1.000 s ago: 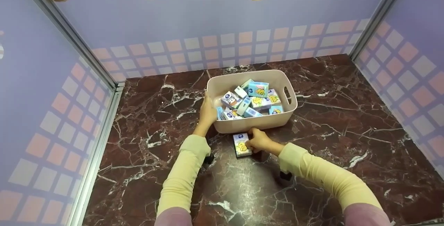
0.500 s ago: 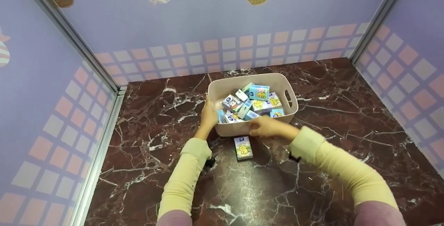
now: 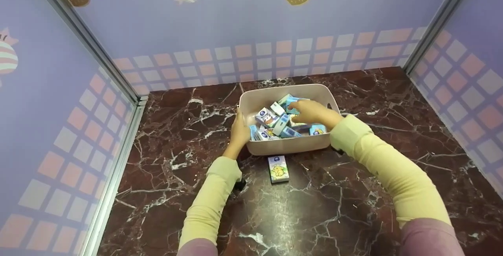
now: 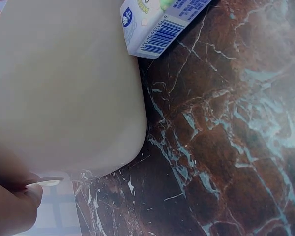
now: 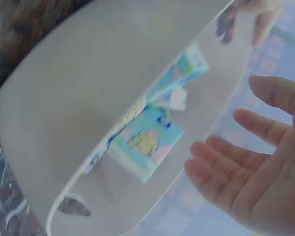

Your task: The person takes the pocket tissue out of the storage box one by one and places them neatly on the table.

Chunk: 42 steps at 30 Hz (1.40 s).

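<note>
A beige plastic basket holds several small tissue packs with cartoon prints. My left hand grips the basket's left end at the handle hole; its thumb shows at that hole in the left wrist view. Over the right half of the basket reaches my right hand, its fingers loosely spread and holding nothing in the right wrist view. Nearest to it lies a light blue tissue pack on top of the pile. One purple-and-white tissue pack lies flat on the marble surface, just before the basket's front wall.
Dark red marble tabletop with white veins surrounds the basket. A lilac back wall stands behind it, with side panels at left and right joined by metal corner rails.
My right hand has let go of the purple-and-white pack before the basket, then risen over the front rim to the packs inside. The left hand keeps its hold on the basket.
</note>
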Tool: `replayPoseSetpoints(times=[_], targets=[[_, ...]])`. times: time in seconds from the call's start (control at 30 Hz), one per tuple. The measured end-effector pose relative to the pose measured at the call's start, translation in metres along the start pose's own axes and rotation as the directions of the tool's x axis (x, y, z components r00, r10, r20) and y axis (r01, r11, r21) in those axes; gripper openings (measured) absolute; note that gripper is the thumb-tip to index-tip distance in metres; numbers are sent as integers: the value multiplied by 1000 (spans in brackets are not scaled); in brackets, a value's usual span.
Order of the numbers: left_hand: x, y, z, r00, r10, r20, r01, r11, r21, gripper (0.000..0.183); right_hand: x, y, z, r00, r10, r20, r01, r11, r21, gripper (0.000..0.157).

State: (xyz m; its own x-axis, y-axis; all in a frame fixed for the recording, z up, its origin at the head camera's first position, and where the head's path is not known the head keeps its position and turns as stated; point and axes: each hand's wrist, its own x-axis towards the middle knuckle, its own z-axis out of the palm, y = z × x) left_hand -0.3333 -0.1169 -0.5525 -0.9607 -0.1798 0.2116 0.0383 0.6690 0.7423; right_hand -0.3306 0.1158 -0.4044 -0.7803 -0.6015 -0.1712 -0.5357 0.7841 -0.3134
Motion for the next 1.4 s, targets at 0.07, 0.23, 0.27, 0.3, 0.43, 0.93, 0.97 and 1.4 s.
replayPoseSetpoints(times=[0.07, 0.23, 0.27, 0.3, 0.43, 0.93, 0.97, 1.4], targets=[[-9, 26, -18, 998, -40, 50, 39, 999, 9, 69, 5, 5, -2, 998, 54, 7, -54, 998, -42, 49], [-19, 48, -30, 997, -48, 57, 50, 998, -35, 68, 20, 19, 1, 987, 150, -56, -154, 984, -92, 53], [-20, 49, -30, 997, -54, 60, 57, 998, -39, 70, 22, 22, 3, 985, 159, -69, -166, 981, -98, 54], [-21, 49, -30, 997, -56, 61, 59, 997, -45, 70, 25, 24, 5, 983, 168, -77, -176, 979, -103, 54], [-22, 47, -28, 997, -46, 66, 49, 998, -43, 71, 33, 34, 12, 979, 183, -86, -193, 974, -116, 54], [-21, 41, -35, 998, -35, 56, 37, 999, -22, 71, 51, 36, 22, 973, 225, -44, -229, 967, -115, 60], [-22, 41, -35, 998, -37, 57, 38, 999, -15, 70, 51, 36, 23, 972, 231, -47, -235, 965, -117, 59], [-20, 42, -35, 997, -48, 62, 49, 999, -14, 69, 49, 40, 23, 962, 267, 63, -264, 963, -63, 73]])
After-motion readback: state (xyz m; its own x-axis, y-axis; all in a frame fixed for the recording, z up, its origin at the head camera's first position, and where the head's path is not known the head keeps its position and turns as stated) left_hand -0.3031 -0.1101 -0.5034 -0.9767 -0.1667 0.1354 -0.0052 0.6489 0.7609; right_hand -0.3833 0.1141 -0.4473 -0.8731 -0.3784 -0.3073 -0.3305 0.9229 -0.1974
